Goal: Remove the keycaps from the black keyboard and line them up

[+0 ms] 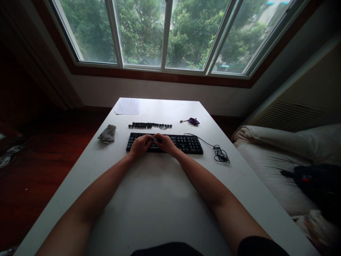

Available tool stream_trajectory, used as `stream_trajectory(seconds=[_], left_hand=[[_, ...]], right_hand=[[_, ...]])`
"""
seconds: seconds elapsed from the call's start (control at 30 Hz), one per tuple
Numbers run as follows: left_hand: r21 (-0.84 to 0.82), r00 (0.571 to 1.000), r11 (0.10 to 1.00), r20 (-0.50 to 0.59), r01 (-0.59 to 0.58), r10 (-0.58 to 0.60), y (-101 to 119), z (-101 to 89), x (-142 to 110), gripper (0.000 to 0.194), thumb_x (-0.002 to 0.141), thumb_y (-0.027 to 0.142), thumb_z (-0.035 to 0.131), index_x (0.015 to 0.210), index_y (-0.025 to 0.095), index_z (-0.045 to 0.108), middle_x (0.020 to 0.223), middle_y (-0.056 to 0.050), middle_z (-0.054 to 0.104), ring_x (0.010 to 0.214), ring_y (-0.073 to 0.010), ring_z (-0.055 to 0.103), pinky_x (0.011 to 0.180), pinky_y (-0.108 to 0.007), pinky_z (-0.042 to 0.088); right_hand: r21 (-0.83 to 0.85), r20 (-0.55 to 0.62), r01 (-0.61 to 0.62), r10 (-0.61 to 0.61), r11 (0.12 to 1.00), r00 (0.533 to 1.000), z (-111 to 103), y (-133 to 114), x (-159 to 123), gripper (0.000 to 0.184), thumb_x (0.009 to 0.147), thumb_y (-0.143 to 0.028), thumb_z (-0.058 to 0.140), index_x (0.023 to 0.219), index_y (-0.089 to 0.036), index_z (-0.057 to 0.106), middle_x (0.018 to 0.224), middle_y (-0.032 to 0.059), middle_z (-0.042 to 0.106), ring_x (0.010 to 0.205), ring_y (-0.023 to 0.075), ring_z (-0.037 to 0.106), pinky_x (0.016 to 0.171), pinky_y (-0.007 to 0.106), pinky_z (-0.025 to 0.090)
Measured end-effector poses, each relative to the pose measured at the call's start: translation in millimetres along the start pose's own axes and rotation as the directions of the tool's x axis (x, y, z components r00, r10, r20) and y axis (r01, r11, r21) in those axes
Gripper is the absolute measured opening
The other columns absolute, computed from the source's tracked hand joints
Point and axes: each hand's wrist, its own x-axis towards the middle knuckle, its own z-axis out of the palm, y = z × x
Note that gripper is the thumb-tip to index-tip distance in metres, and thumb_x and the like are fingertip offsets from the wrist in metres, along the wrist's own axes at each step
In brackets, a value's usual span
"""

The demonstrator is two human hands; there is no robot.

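A black keyboard (186, 144) lies across the white table in front of me. Over its left-middle part, my left hand (140, 145) and my right hand (164, 142) come close together, thumbs and fingers drawn in. Something small and dark seems to sit between the fingertips, too small to name, and the hands hide the keys beneath. Just behind the keyboard, several loose black keycaps (144, 125) are lined up in rows. Among the right-hand ones lies a pale, roundish item (163, 127) that I cannot identify.
On the table are a grey cloth (107, 134) at left, printed paper (128, 106) at the far left corner, and a purple item with a small brush-like end (194, 121). The keyboard's coiled cable (221, 154) lies right. A sofa (277, 170) stands beside the table.
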Motion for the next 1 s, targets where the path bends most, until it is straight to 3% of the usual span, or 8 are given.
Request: stream_trajectory(seconds=[0.4,0.63,0.77,1.0], left_hand=[[0.007,1.000,1.000,-0.002,-0.009,0.009,-1,0.9,0,0.021,0.090,0.023,0.057,0.111,0.022,0.063,0.096,-0.005,0.070,0.090,-0.0223,0.066,0.079,-0.033,0.051],[0.021,0.999,1.000,-0.051,0.010,-0.009,-1,3.8,0,0.023,0.092,0.023,0.055,0.115,0.022,0.060,0.098,-0.005,0.069,0.092,-0.0222,0.064,0.083,-0.035,0.049],[0.059,0.999,0.998,-0.041,-0.030,0.033,-1,4.3,1,0.020,0.091,0.022,0.056,0.110,0.021,0.062,0.099,-0.006,0.068,0.097,-0.0233,0.061,0.088,-0.037,0.048],[0.126,0.996,0.988,0.013,-0.087,0.086,0,3.1,1,0.013,0.092,0.022,0.055,0.099,0.022,0.066,0.100,-0.006,0.066,0.098,-0.0236,0.058,0.090,-0.039,0.047]], right_hand=[[-0.064,0.019,-0.023,0.025,0.998,1.000,1,-6,0,0.025,0.083,-0.033,0.067,0.106,-0.024,0.070,0.081,0.0019,0.070,0.072,0.0179,0.059,0.069,0.026,0.039],[-0.093,-0.078,-0.056,0.049,0.994,0.996,-1,-2,4,0.023,0.085,-0.036,0.062,0.103,-0.023,0.069,0.076,-0.0006,0.067,0.068,0.0158,0.058,0.066,0.025,0.039],[-0.119,-0.154,-0.138,0.119,0.983,0.981,-11,10,19,0.024,0.086,-0.037,0.060,0.104,-0.023,0.068,0.072,-0.0013,0.063,0.066,0.0159,0.056,0.065,0.025,0.039],[-0.328,-0.084,-0.238,0.222,0.914,0.971,-9,32,64,0.025,0.083,-0.033,0.063,0.107,-0.026,0.069,0.088,0.0019,0.071,0.080,0.0190,0.062,0.072,0.027,0.042]])
